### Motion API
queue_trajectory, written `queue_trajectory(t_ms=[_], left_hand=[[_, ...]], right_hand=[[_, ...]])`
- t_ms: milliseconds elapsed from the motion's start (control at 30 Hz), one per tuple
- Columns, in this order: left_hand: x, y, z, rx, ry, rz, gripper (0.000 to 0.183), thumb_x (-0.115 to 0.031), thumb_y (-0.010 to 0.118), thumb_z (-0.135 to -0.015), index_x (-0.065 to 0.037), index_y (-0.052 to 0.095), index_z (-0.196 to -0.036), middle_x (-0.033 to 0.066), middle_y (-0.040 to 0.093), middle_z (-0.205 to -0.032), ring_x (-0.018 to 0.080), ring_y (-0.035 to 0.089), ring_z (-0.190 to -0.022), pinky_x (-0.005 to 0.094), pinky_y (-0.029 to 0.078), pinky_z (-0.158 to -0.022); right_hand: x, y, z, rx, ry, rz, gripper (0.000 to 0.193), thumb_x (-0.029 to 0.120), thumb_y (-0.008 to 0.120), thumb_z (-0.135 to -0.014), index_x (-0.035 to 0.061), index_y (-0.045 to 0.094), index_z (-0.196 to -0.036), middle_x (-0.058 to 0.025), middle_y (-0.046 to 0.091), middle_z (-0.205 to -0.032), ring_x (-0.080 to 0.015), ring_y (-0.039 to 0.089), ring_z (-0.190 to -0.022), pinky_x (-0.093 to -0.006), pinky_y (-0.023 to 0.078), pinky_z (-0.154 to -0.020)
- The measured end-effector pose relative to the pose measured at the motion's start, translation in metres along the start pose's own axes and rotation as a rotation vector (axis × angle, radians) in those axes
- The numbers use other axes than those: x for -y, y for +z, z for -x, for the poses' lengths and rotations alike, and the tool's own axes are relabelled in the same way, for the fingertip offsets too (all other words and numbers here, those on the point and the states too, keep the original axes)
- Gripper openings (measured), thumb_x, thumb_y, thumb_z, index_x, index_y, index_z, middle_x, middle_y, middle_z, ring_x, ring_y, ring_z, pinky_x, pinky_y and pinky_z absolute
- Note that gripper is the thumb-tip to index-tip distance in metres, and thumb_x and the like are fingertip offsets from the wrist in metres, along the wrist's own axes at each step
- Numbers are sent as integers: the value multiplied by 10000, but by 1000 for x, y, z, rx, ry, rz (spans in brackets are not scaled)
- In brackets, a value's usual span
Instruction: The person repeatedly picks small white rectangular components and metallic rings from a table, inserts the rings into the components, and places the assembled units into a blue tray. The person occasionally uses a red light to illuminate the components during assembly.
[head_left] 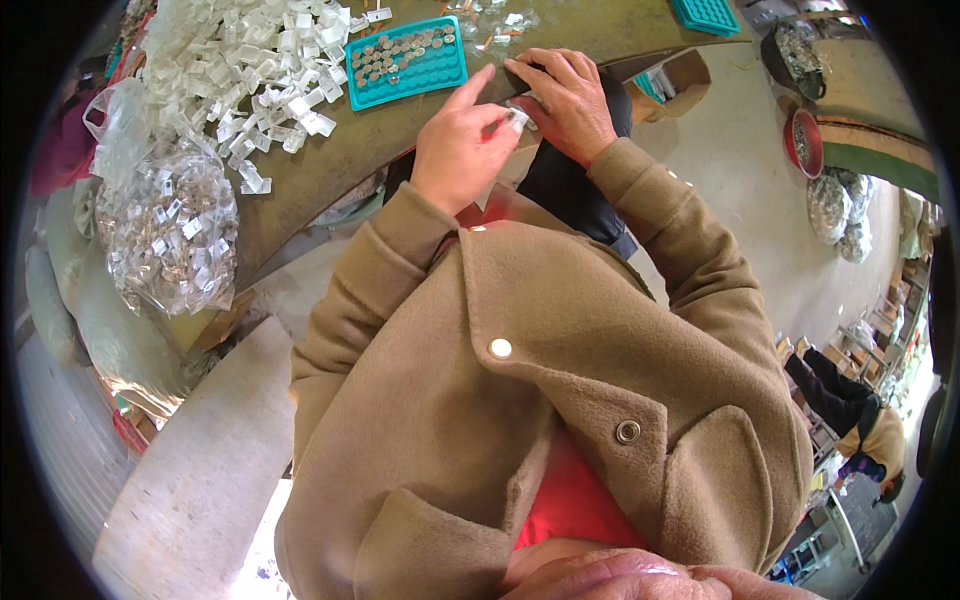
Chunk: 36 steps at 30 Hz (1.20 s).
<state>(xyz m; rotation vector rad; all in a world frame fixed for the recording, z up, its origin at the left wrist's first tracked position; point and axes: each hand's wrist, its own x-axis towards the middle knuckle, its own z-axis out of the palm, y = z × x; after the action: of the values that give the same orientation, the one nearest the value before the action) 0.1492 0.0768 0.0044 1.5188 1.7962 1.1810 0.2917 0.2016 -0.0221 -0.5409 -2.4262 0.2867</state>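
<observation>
My left hand (463, 150) is at the near edge of the table, its index finger stretched out. Its thumb and another finger pinch a small clear plastic piece (519, 119). Against the other side of that piece rests the thumb of my right hand (568, 100), its other fingers curled over; the fingertips are partly hidden. Just beyond my left hand is a teal compartment tray (430, 93) with rows of small round metallic parts in its pockets. Small clear and copper-coloured pieces (497, 32) lie scattered to the right of the tray.
A large heap of clear plastic pieces (255, 60) covers the table's left side. In front of it a full clear bag (165, 235) sits at the edge. Another teal tray (706, 14) is at the far right. An open cardboard box (685, 85), red basin (803, 143) and filled bags (830, 207) stand on the right.
</observation>
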Motion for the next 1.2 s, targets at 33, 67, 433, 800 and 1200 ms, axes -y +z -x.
queue_trajectory(t_ms=[33, 67, 433, 800, 1200], left_hand=[[-2, 3, -4, 23, 8, -121, 206, -193, 641, -808, -6, 706, -865, 170, 508, -1377, 287, 685, -750, 389, 545, -692], [-4, 5, -8, 47, 16, -244, 204, -195, 630, -806, -6, 700, -838, 154, 503, -1385, 312, 681, -749, 407, 545, -689], [-24, 12, -2, 288, -65, -734, 171, -160, 595, -814, -5, 664, -792, 132, 328, -1519, 321, 688, -683, 440, 543, -629], [-29, 16, 5, 292, -90, -770, 147, -154, 603, -812, -22, 664, -789, 165, 284, -1532, 307, 683, -652, 414, 537, -588], [-17, 17, 7, 122, -53, -609, 217, -201, 635, -814, -6, 692, -887, 110, 410, -1472, 306, 682, -714, 419, 541, -648]], right_hand=[[-1, 0, 0, -5, 0, -12, 466, 148, 743, -710, 123, 640, -1164, -35, 596, -1151, -275, 533, -1071, -413, 400, -971], [-1, 0, 1, -10, 1, -25, 461, 145, 743, -709, 122, 642, -1158, -35, 597, -1149, -276, 535, -1070, -412, 401, -971], [-19, 11, 9, -168, -205, -93, 382, 117, 753, -712, 123, 662, -1083, -47, 637, -1061, -276, 588, -995, -411, 454, -905], [-16, 6, 4, -104, -120, -72, 347, 156, 765, -681, 136, 673, -1015, -11, 604, -1016, -237, 566, -970, -383, 448, -869], [-26, 8, 4, -182, -81, -254, 145, 62, 691, -773, 72, 664, -915, -50, 662, -951, -251, 619, -904, -363, 488, -823]])
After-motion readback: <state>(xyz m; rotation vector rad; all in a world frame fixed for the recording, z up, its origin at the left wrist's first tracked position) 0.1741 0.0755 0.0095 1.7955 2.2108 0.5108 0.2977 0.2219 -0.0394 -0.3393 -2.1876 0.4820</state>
